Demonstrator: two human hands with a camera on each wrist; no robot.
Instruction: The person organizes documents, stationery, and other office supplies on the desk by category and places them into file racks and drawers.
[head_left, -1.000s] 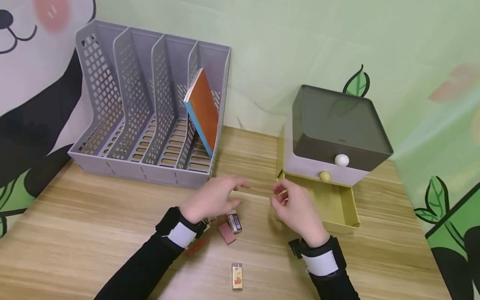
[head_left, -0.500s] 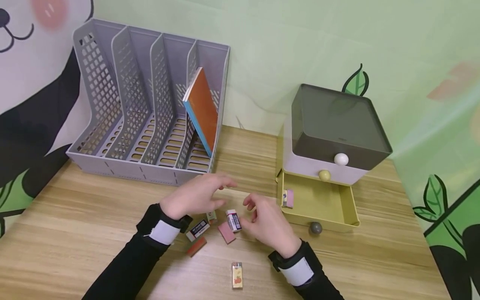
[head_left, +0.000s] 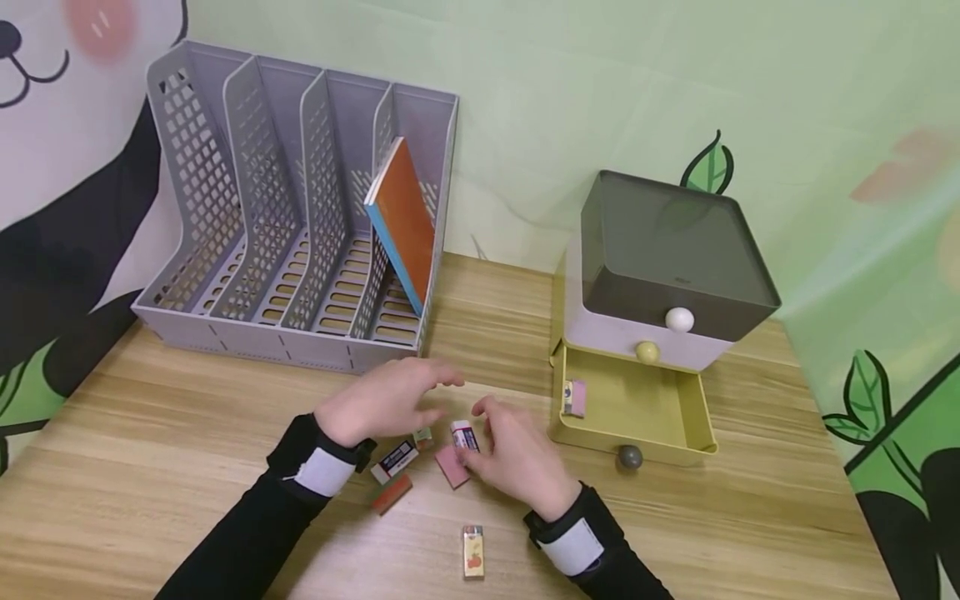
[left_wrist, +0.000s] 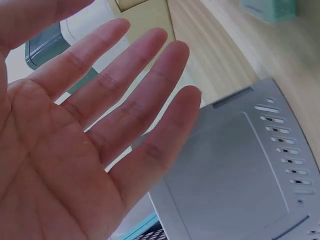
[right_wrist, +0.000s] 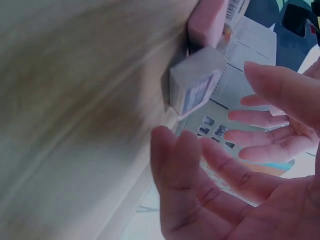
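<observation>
My right hand hovers beside a white eraser in a dark printed sleeve, its fingers bent and parted. In the right wrist view a gap shows between that eraser and the fingers. A pink eraser lies against it, partly behind my thumb. My left hand is held above the table with loose fingers and nothing in its palm. Near its wrist lie a black-and-white sleeved eraser, an orange-red eraser and a small green one. An eraser with an apple picture lies nearer the front.
A drawer box stands at the right, its yellow bottom drawer pulled out. Inside the drawer's left side sits a pink-and-white eraser. A grey file rack at the back left holds an orange book.
My right hand has moved left from over the drawer to the white sleeved eraser, and the eraser in the drawer has come into view. My left hand has shifted slightly left.
</observation>
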